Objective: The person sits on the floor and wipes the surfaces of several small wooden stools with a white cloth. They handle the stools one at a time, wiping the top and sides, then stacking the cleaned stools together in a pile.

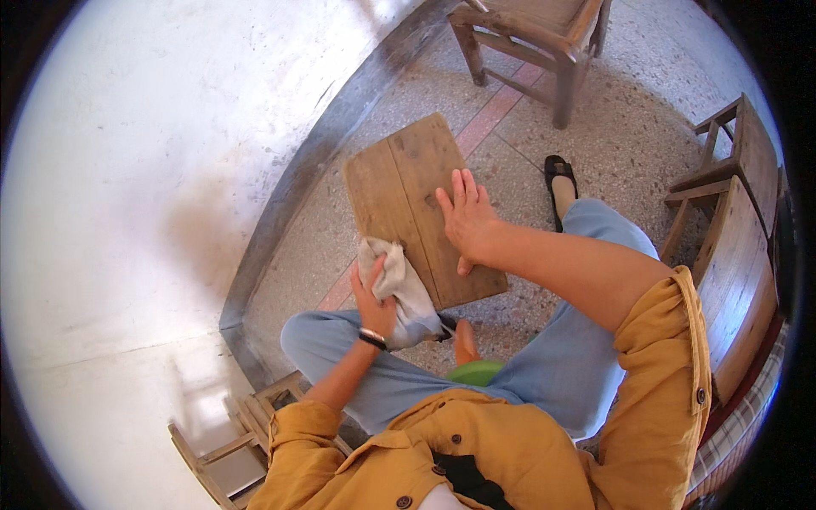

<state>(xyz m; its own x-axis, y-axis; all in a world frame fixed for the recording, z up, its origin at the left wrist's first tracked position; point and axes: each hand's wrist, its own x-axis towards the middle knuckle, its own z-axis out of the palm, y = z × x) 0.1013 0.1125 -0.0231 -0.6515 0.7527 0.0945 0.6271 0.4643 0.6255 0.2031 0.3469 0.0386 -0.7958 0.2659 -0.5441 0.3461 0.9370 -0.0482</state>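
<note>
In front of me is a rectangular wooden top (399, 187) made of joined planks, with rounded corners; what supports it is hidden. My right hand (469, 223) lies flat on its right side, fingers stretched out and the thumb apart, holding nothing. At the near left corner, my left hand (374, 306) grips a crumpled greyish-white cloth (399, 285). Part of this cloth rests on the wood, and its lower end hangs over the near edge by my left knee. A dark band circles my left wrist.
A white wall (170, 170) with a dark grey base runs along the left. Wooden chairs stand at the far side (531, 38) and lower left (229, 450). More wooden furniture (735, 280) lines the right. Something green (476, 372) shows between my legs.
</note>
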